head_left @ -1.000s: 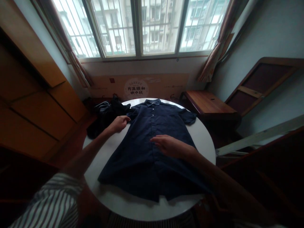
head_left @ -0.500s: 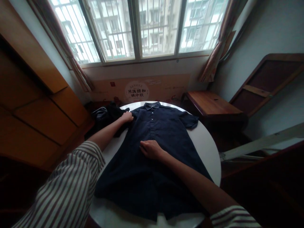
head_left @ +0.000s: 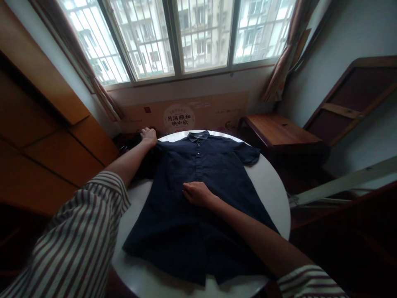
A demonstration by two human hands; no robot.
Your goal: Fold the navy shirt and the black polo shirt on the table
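A dark navy short-sleeved shirt lies front up on a round white table, its collar toward the window and its hem near me. My left hand is stretched out past the table's far left edge, at the end of the shirt's left-side sleeve. Its fingers look apart, and I see no cloth gripped in them. On the middle of the shirt, left of the button line, rests my right hand with its fingers curled in. No fabric is bunched around that hand.
Something black lies beyond the table's left side, partly hidden by my left forearm. A wooden stool or low table stands at the far right, near a leaning panel. Orange-brown cabinets line the left.
My left hand has moved outward, left and away from me, from the shirt's sleeve area to beyond the table's edge, and its fingers have opened. My right hand stays in place.
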